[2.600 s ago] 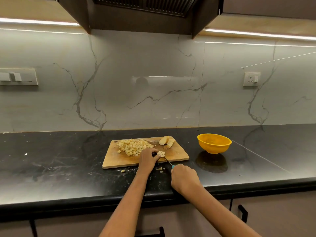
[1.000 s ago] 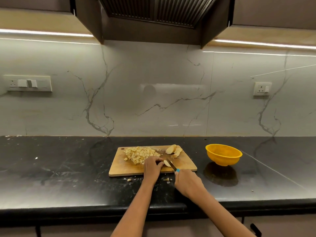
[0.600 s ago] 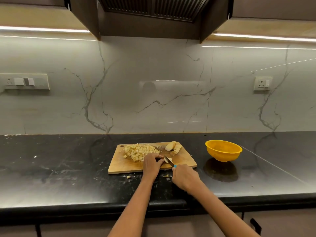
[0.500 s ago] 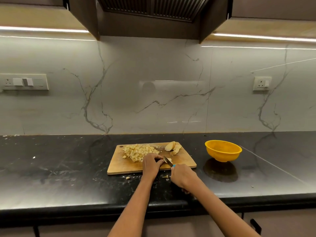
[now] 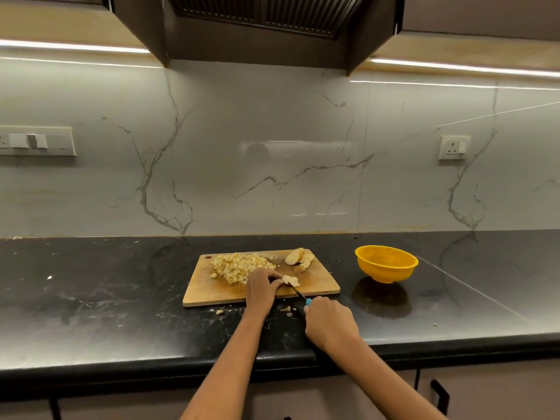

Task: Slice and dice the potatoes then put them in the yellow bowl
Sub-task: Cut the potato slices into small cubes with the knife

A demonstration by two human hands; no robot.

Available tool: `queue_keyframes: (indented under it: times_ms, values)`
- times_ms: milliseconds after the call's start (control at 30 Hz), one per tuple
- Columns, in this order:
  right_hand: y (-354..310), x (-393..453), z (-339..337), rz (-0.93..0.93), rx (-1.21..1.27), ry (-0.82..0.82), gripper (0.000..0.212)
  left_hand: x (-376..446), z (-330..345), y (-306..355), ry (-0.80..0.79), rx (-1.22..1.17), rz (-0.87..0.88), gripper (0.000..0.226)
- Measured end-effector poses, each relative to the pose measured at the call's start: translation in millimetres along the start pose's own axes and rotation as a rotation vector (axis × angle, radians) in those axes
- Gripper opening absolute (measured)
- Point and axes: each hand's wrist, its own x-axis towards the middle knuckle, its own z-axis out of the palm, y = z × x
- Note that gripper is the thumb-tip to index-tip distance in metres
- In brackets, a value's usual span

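Wooden board (image 5: pixel 212 291) lies mid-bench, carrying a heap of diced potato (image 5: pixel 239 266) and slices (image 5: pixel 298 256) at its back edge. Left hand (image 5: pixel 261 284) pinches a potato piece (image 5: pixel 290 279) while the right hand (image 5: pixel 330 324) grips a knife (image 5: pixel 298 293). Yellow bowl (image 5: pixel 386 263) stands right of the board; no writing is legible.

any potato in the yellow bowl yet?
No: the yellow bowl looks empty, and the diced potato sits piled on the cutting board.

Bare counter (image 5: pixel 345 275) between board (image 5: pixel 212 294) and bowl (image 5: pixel 386 263)
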Motion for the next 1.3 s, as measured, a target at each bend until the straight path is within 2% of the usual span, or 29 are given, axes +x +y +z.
queue_keyframes:
  times_ms: [100,167,233,300,400,500,700,767,933,1167,1300]
  values:
    - [5.8,0.4,-3.3,0.079,0.134,0.047,0.036,-0.8,-0.3,2.0,0.019,0.064,0.014,0.023]
    - [9.6,3.8,-3.6,0.091,0.158,0.064,0.036,-2.1,-2.0,5.2,-0.010,0.148,0.110,0.037]
    - [13.6,8.8,-3.4,0.106,0.180,0.062,0.036,-1.4,-3.2,7.3,-0.108,0.195,0.244,0.053]
    - [18.8,17.7,-0.8,0.132,0.215,0.064,0.036,2.1,-5.9,10.5,-0.246,0.242,0.299,0.061]
    - [25.0,29.7,0.1,0.166,0.273,0.037,0.039,14.4,-8.6,16.0,-0.433,0.246,0.261,0.063]
    - [28.1,35.2,-1.7,0.165,0.304,-0.013,0.038,20.8,-9.2,23.4,-0.499,0.267,0.230,0.057]
    - [30.9,36.3,-5.6,0.164,0.331,-0.028,0.037,17.0,-3.2,31.8,-0.434,0.237,0.215,0.025]
    - [30.6,33.0,-5.3,0.159,0.307,-0.019,0.037,10.8,-0.5,33.6,-0.379,0.219,0.205,0.026]
    - [31.3,26.1,-1.6,0.150,0.152,-0.011,0.031,-3.0,5.7,23.6,-0.244,0.114,0.183,0.044]
    - [18.9,33.3,2.4,0.054,0.024,-0.031,0.030,-6.8,7.6,16.3,-0.143,-0.003,0.162,0.027]
    - [21.2,40.3,1.4,0.118,0.130,-0.049,0.032,-6.5,8.1,16.3,-0.133,-0.002,0.144,0.027]
